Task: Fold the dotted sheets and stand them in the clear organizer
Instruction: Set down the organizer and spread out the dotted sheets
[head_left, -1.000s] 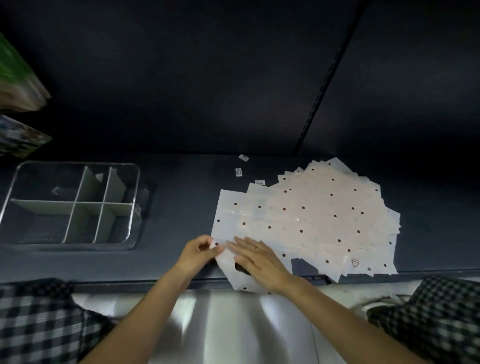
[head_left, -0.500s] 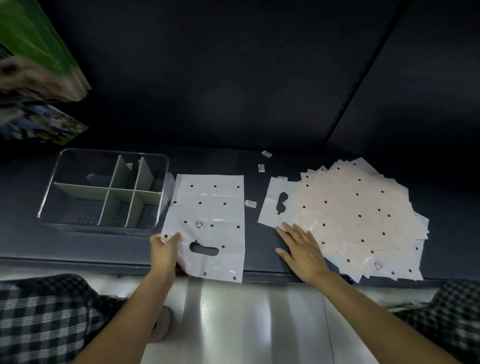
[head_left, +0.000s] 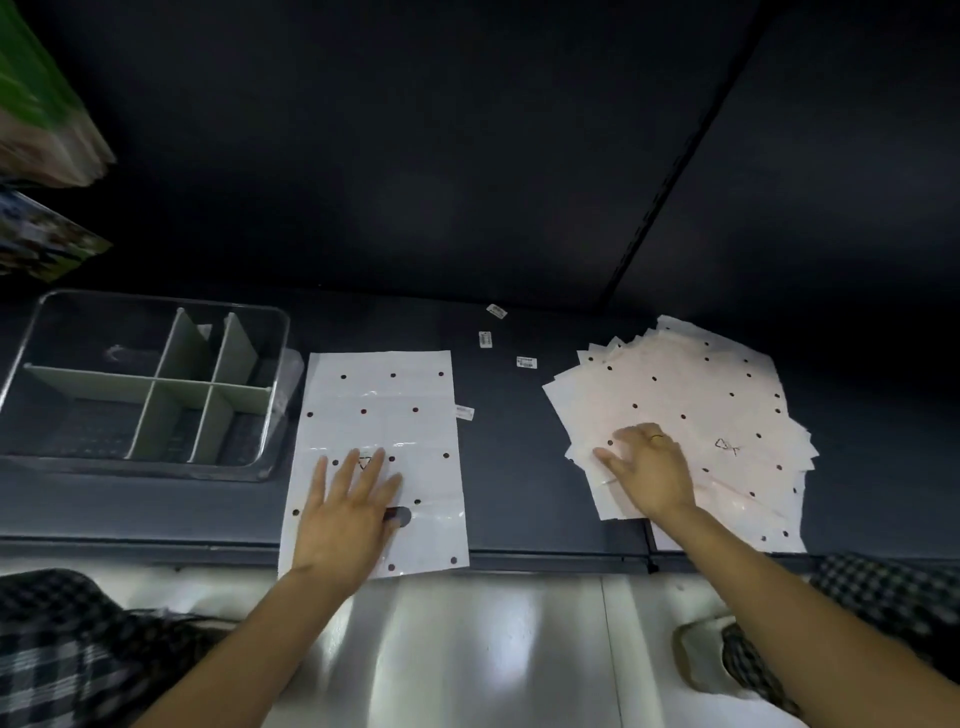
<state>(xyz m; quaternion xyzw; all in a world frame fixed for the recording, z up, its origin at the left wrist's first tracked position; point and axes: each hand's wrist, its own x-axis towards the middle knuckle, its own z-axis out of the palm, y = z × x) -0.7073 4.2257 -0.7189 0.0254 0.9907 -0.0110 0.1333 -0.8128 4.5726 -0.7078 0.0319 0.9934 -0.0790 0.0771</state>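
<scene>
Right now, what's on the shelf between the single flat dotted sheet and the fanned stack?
Head view: mostly bare dark shelf between the single white dotted plastic sheet and the fanned stack of dotted sheets. One small white label lies at the sheet's right edge.

Premises appear to be a shop, at a display bay. I am facing a dark metal shelf (head_left: 519, 467) backed by a dark panel (head_left: 415, 156), with a slotted upright (head_left: 670, 171) of the kind that carries adjustable shelving. Small barcode stickers (head_left: 526, 362) lie loose on the shelf. Packaged goods (head_left: 36, 130) in printed wrappers overhang at upper left. Below the shelf edge, a glossy pale floor (head_left: 467, 649) reflects overhead lighting.
</scene>
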